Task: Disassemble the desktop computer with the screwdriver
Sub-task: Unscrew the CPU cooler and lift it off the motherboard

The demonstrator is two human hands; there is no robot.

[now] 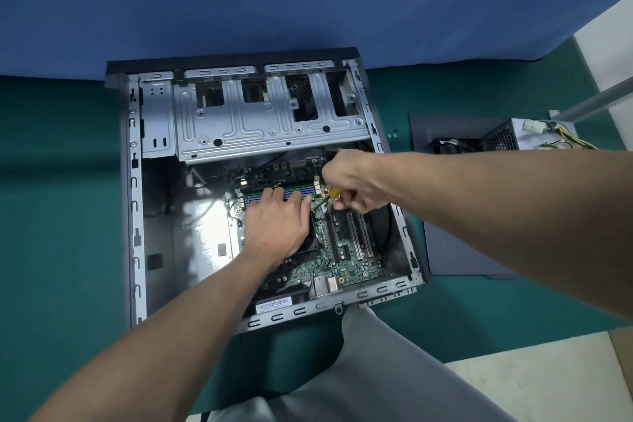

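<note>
Item 1: the desktop computer point(135, 216) is lying on its side on the green mat point(51, 181), with its open face up. The motherboard point(346, 264) is sitting inside the case.

Item 2: the left hand point(277, 226) is resting flat on the board. Its fingers are straight, reaching onto the memory slots point(260, 193) and grasping nothing.

Item 3: just beyond, the right hand point(356, 181) is clenching the yellow-handled screwdriver point(334, 196), angling it down beside the slot ends. The tip is hidden.

Judgement: a board screw is probably being worked. The shaft should be standing square to the screw, with the tip fully seated before any turning. The left hand should be steadying the board lightly, without loading the slots.

Item 4: the drive cage point(260, 134) is spanning the far end. At far right, the power supply point(507, 137) is sitting by the removed side panel point(462, 243).
</note>
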